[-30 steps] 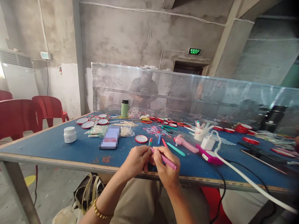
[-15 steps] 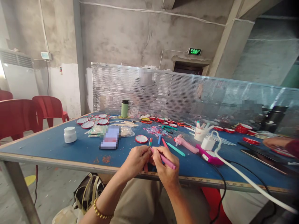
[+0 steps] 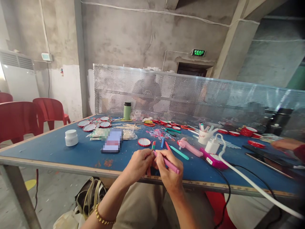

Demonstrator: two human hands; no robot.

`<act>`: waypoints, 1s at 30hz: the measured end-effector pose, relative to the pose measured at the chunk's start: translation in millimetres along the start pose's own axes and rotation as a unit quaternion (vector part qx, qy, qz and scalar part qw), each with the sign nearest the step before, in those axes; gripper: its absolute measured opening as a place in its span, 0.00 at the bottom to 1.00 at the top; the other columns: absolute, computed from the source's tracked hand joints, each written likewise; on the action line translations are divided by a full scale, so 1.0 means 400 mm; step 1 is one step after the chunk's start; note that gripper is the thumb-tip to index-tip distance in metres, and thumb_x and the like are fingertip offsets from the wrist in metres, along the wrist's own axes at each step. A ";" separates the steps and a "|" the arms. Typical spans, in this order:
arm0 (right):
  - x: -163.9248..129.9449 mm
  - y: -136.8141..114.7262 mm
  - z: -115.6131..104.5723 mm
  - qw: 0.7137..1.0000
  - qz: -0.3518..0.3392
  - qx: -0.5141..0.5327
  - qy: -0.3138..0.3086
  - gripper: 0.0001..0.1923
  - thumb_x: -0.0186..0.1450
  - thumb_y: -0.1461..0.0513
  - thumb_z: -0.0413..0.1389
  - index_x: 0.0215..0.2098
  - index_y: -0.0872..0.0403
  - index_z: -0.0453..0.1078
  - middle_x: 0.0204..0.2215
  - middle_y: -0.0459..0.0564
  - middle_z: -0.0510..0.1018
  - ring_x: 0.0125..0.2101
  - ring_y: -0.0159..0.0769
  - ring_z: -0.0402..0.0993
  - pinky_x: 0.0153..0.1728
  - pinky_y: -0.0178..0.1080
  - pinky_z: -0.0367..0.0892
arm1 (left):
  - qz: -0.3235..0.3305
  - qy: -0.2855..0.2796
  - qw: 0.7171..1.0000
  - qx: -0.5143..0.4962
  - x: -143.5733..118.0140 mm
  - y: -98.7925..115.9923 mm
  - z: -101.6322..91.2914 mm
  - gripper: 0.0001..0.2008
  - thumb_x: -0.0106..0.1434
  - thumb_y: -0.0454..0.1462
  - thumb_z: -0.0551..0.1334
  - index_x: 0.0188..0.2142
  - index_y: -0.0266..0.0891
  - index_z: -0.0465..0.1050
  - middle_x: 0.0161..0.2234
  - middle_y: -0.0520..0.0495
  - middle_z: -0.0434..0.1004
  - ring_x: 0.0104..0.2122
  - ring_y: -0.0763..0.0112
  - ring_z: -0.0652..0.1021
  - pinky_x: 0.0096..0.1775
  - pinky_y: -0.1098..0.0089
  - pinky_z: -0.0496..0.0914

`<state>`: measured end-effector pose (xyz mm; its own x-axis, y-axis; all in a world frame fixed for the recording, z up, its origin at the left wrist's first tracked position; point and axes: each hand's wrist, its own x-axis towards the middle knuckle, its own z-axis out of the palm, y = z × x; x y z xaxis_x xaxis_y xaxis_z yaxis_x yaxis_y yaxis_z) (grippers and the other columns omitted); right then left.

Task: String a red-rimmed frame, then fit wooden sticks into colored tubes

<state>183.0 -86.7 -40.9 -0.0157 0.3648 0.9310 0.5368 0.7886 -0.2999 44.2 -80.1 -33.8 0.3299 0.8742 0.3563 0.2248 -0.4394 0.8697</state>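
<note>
My left hand [image 3: 140,161] is closed in a pinch on a narrow flat strip [image 3: 153,145] banded in green, red and white. Its upper end sticks out above my fingers, and a reddish lower part shows below them. My right hand [image 3: 171,168] grips a pink marker pen [image 3: 171,166], its tip end pointing at the strip. The fingers of both hands meet over the table's front edge and hide the contact point. Just beyond them lie a round red-rimmed disc [image 3: 144,142], a blue pen [image 3: 162,142], a red pen [image 3: 168,146] and a teal pen [image 3: 179,152].
On the blue table [image 3: 88,159] are a phone [image 3: 112,140], a white jar [image 3: 71,138], a green bottle [image 3: 127,111], a pink handheld device [image 3: 190,147], a magenta power strip [image 3: 214,159] and a pen cup [image 3: 205,136]. Another person's hand [image 3: 284,145] is at right.
Both my hands stay in nearly the same place, with the marker pen and the strip still held. At the far right, the other person's hand has shifted slightly.
</note>
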 end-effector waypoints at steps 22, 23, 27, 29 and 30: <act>-0.004 -0.001 -0.001 1.000 0.002 -0.005 0.008 0.09 0.69 0.64 0.53 0.31 0.54 0.71 0.22 0.44 0.77 0.21 0.30 0.74 0.26 0.32 0.68 | -0.012 0.000 1.000 -0.020 0.002 -0.006 0.001 0.18 0.68 0.47 0.51 0.26 0.40 0.66 0.15 0.57 0.64 0.15 0.77 0.67 0.21 0.77 0.58; -0.004 -0.002 -0.001 1.000 0.002 -0.006 0.008 0.09 0.68 0.65 0.53 0.31 0.54 0.71 0.22 0.44 0.77 0.21 0.30 0.73 0.27 0.32 0.68 | -0.014 -0.001 1.000 -0.019 0.002 -0.005 0.001 0.18 0.68 0.47 0.51 0.26 0.40 0.66 0.15 0.57 0.65 0.15 0.77 0.66 0.21 0.77 0.58; -0.004 -0.002 -0.001 1.000 -0.002 -0.005 0.007 0.09 0.68 0.65 0.53 0.30 0.54 0.71 0.22 0.44 0.77 0.21 0.29 0.73 0.27 0.32 0.67 | -0.014 -0.001 1.000 -0.013 -0.001 0.001 -0.001 0.19 0.68 0.47 0.51 0.26 0.40 0.65 0.15 0.57 0.64 0.15 0.77 0.66 0.21 0.77 0.58; -0.003 -0.001 -0.001 1.000 -0.002 -0.007 0.004 0.09 0.68 0.64 0.53 0.31 0.54 0.71 0.22 0.45 0.77 0.21 0.30 0.73 0.26 0.32 0.67 | -0.010 0.001 1.000 -0.010 -0.001 0.003 -0.001 0.19 0.68 0.47 0.51 0.26 0.39 0.65 0.15 0.57 0.64 0.15 0.77 0.65 0.21 0.77 0.58; -0.003 0.000 -0.001 1.000 -0.001 -0.008 0.002 0.09 0.68 0.64 0.53 0.31 0.54 0.72 0.22 0.45 0.78 0.21 0.30 0.73 0.26 0.32 0.67 | -0.008 0.002 1.000 -0.010 -0.001 0.003 -0.001 0.19 0.68 0.47 0.51 0.26 0.39 0.65 0.15 0.57 0.64 0.15 0.78 0.65 0.21 0.77 0.58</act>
<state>183.2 -87.5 -42.0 -0.0130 0.3618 0.9322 0.5500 0.7811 -0.2955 44.1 -81.0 -32.9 0.3236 0.8816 0.3436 0.2121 -0.4215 0.8817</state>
